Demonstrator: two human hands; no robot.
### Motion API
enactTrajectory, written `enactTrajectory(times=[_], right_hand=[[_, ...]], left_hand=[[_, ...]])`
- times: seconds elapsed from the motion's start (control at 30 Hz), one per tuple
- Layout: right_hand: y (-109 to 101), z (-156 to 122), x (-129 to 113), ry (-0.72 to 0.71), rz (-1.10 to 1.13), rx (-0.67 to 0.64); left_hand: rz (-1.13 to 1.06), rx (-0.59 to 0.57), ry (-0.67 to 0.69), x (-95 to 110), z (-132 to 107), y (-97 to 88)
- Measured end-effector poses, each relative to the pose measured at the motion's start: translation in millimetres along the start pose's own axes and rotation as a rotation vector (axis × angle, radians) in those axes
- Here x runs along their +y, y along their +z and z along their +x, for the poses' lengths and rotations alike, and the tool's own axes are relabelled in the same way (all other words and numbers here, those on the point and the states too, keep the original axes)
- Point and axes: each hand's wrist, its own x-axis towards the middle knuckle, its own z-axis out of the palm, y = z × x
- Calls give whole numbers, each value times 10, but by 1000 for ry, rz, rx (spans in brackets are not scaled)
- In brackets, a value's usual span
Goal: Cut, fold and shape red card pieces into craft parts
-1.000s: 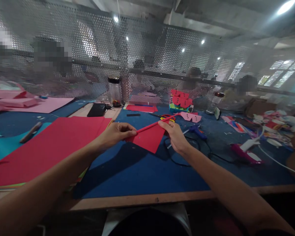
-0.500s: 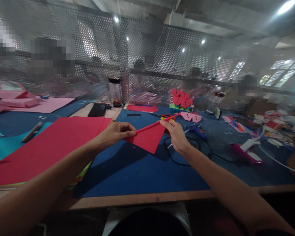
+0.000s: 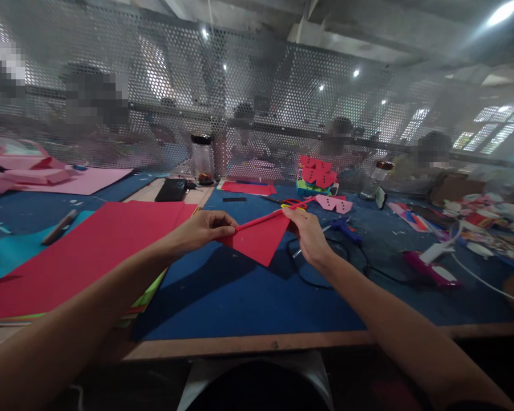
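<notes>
Between my hands, above the blue tabletop (image 3: pixel 223 308), hangs a sheet of red paper (image 3: pixel 259 240). Its upper edge is rolled into a thin tube that slants up to the right, and the rest comes down to a point. My left hand (image 3: pixel 212 227) pinches the left end of the roll between thumb and fingers. My right hand (image 3: pixel 308 231) grips the roll farther along, thumb on top, its other fingers partly hidden behind the paper. The tube's thin end sticks out past my right hand toward a pink paper cutout with dark dots (image 3: pixel 334 204).
Large red sheets (image 3: pixel 98 251) lie stacked at left. A lidded jar (image 3: pixel 203 160) and a black wallet-like item (image 3: pixel 171 190) stand behind. Right of my hands are a blue glue gun (image 3: pixel 345 227) with its cord and a magenta device (image 3: pixel 430 269). A perforated metal screen (image 3: pixel 274 85) closes the back.
My right thumb has shifted slightly right along the rolled edge. Both hands keep hold of the red paper, and the view has moved a little.
</notes>
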Motion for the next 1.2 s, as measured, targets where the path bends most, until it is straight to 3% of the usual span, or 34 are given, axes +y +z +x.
enactTrajectory(times=[0.67, 1.2], right_hand=[[5, -12, 2, 2, -25, -16], [-48, 19, -34, -28, -38, 23]], left_hand=[[106, 8, 62, -97, 57, -154], [-6, -17, -62, -97, 41, -365]])
